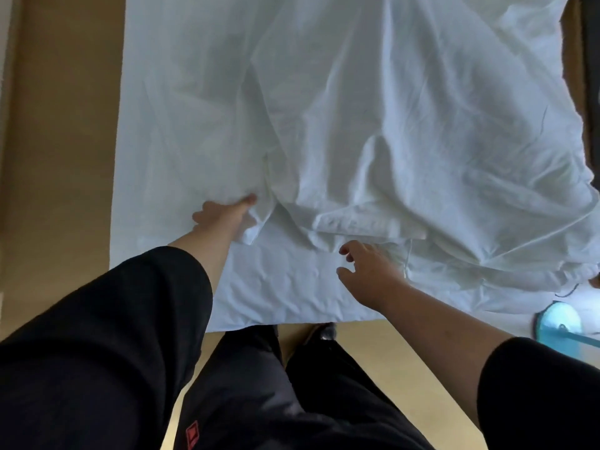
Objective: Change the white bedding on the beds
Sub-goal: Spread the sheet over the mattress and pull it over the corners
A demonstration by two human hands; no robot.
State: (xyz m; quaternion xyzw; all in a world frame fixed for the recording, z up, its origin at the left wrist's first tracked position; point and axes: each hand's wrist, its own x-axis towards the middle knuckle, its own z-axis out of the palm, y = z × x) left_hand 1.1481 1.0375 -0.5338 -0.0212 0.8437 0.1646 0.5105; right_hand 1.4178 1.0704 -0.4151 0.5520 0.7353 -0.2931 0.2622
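Black trousers (292,384) and both black sleeves fill the near foreground, above a tan floor (373,345) at the foot edge of the bed (168,92). My left hand (224,216) reaches to the near-left part of the bed and pinches a folded corner of the loose white cover (373,125); the thumb lies on top of the cloth and the remaining fingers are hidden under it. My right hand (370,271) hovers just above the flat white sheet (285,287) near the foot edge, at about the middle of the bed. Its fingers are spread and lightly curled, holding nothing; the fingertips sit just beside the cover's near hem, and I cannot tell whether they touch it. The cover lies crumpled across the middle and right of the bed, bunched toward the right edge, with the sheet exposed along the left edge and the foot edge. A pale blue object (558,323), partly cut off, lies at the near-right corner of the bed.
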